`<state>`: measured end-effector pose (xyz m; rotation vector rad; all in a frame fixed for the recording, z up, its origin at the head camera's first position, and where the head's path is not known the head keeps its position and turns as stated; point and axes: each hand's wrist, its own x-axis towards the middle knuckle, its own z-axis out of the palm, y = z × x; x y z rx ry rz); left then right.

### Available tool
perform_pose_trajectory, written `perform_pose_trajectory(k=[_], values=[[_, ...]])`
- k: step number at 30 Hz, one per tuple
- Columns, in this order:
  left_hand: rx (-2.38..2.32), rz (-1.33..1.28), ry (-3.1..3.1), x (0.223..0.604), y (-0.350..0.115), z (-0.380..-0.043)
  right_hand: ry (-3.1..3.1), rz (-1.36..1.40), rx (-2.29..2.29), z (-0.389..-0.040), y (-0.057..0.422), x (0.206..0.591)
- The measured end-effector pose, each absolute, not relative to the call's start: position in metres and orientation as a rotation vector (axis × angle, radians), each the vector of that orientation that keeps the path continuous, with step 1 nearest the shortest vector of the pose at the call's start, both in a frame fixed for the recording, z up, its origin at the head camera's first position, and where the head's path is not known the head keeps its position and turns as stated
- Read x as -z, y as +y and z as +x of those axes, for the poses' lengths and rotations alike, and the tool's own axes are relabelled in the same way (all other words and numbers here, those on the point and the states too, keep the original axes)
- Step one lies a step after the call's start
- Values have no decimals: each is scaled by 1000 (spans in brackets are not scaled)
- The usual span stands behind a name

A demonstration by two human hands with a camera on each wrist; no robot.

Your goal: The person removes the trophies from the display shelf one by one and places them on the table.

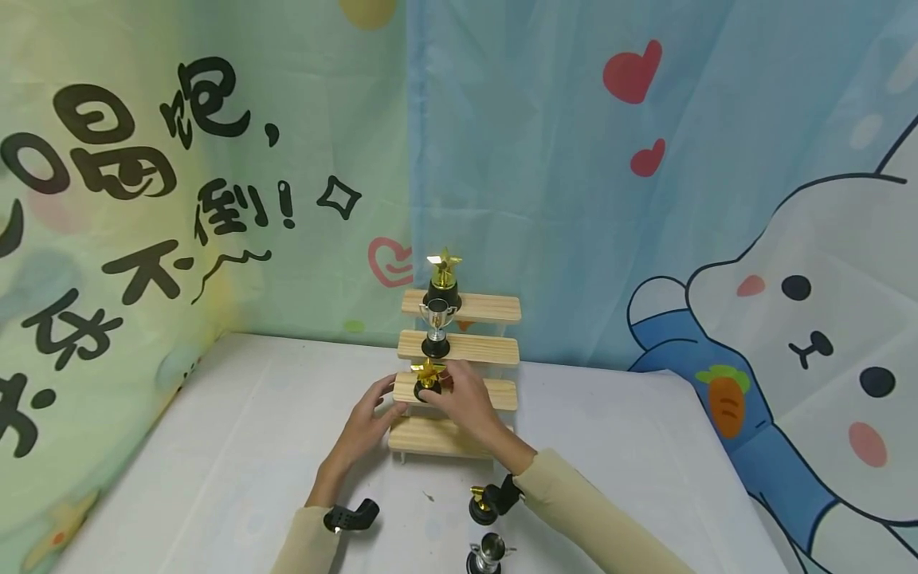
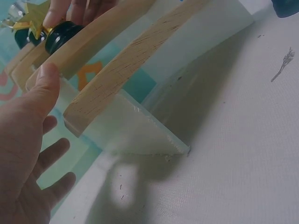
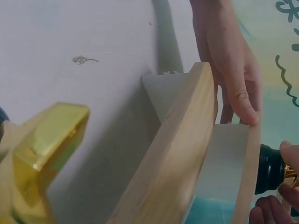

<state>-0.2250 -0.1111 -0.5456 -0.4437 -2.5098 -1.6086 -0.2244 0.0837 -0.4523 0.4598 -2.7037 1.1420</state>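
Note:
A small star trophy, gold with a black base, stands on the second plank from the bottom of a stepped wooden display rack. My right hand pinches it near the base from the right; in the right wrist view the fingers close around the gold stem above the black base. At the left end of the same plank is my left hand. Its thumb rests against the plank end while the other fingers spread below, as the left wrist view shows.
Another gold star trophy tops the rack, with a silver cup trophy one step lower. On the white table, in front of the rack, are a gold trophy and a silver cup. Printed curtains hang behind.

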Motion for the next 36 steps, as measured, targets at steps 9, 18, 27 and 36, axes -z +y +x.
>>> perform_pose_trajectory(k=[9, 18, 27, 36], values=[[1600, -446, -2510, 543, -110, -226, -2692, 494, -1077, -226, 82, 453], [1597, -459, -2495, 542, -110, -227, -2686, 508, -1030, -228, 84, 454], [1587, -454, -2501, 544, -111, -227, -2688, 598, -962, -226, 82, 453], [1622, -426, -2515, 547, -111, -226, -2636, 681, -848, -226, 83, 459]])
